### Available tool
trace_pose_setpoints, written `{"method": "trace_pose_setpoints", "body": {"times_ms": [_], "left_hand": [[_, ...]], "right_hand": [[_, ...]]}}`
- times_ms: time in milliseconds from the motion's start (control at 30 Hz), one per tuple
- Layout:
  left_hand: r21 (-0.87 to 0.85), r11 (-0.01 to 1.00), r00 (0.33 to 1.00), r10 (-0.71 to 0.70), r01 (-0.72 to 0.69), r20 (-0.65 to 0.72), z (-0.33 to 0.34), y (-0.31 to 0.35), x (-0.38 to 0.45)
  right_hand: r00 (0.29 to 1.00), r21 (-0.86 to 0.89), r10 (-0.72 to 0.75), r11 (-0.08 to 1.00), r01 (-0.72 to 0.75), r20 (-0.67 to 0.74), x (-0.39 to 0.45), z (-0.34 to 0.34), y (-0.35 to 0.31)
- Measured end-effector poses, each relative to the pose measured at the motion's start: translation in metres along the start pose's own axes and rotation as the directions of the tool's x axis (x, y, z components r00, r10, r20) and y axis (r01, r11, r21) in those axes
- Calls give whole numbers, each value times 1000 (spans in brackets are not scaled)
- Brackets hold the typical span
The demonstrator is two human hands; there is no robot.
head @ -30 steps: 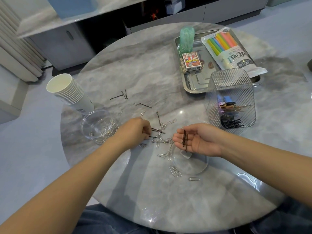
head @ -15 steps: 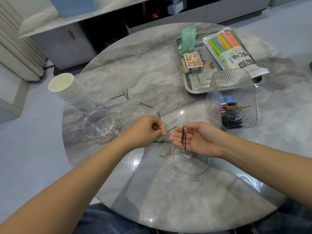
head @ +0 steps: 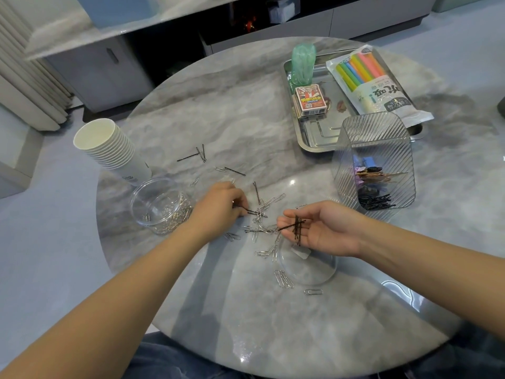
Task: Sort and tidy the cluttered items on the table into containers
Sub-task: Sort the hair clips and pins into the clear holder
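Note:
Black hairpins and silver paper clips (head: 262, 212) lie mixed on the round marble table (head: 207, 110). My left hand (head: 218, 205) is down among them and pinches one black hairpin (head: 250, 212) at its end. My right hand (head: 319, 228) is held palm up just above the table, fingers relaxed, with several black hairpins (head: 297, 227) lying across the palm. A round clear tub (head: 159, 205) on the left holds paper clips. A ribbed clear bin (head: 374, 162) on the right holds hairpins and coloured clips.
A stack of white paper cups (head: 109, 150) lies tilted behind the tub. A steel tray (head: 314, 138) at the back right carries a card box (head: 310, 101), a green bag (head: 302, 62) and a pack of coloured sticks (head: 374, 83). A clear lid (head: 308, 265) rests under my right hand.
My left hand brought a hairpin to my right palm, left it lying across the others, then went back down to the pile and took hold of another.

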State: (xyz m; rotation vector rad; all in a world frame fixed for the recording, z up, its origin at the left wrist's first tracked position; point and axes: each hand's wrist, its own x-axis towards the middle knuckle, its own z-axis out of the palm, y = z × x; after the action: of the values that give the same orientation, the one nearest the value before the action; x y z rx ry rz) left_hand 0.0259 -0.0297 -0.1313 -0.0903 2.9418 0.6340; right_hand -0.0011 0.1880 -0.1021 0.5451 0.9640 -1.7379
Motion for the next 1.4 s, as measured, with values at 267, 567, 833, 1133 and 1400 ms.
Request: {"method": "trace_pose_setpoints", "body": {"times_ms": [267, 567, 833, 1133, 1400], "left_hand": [[480, 851, 977, 182, -214, 112, 8, 8, 1], [687, 693, 976, 172, -218, 135, -11, 7, -3], [90, 994, 996, -63, 58, 57, -34, 42, -7], [-564, 775, 958, -207, 284, 199, -5, 86, -19], [-537, 819, 979, -190, 200, 75, -4, 91, -26]], "right_hand": [[1000, -48, -18, 999, 17, -11, 1, -2, 0], [999, -69, -32, 997, 33, 16, -1, -1, 0], [998, -6, -56, 998, 56, 23, 3, -4, -2], [988, 11, -154, 988, 154, 26, 6, -6, -2], [983, 73, -186, 980, 185, 6, 9, -7, -1]]}}
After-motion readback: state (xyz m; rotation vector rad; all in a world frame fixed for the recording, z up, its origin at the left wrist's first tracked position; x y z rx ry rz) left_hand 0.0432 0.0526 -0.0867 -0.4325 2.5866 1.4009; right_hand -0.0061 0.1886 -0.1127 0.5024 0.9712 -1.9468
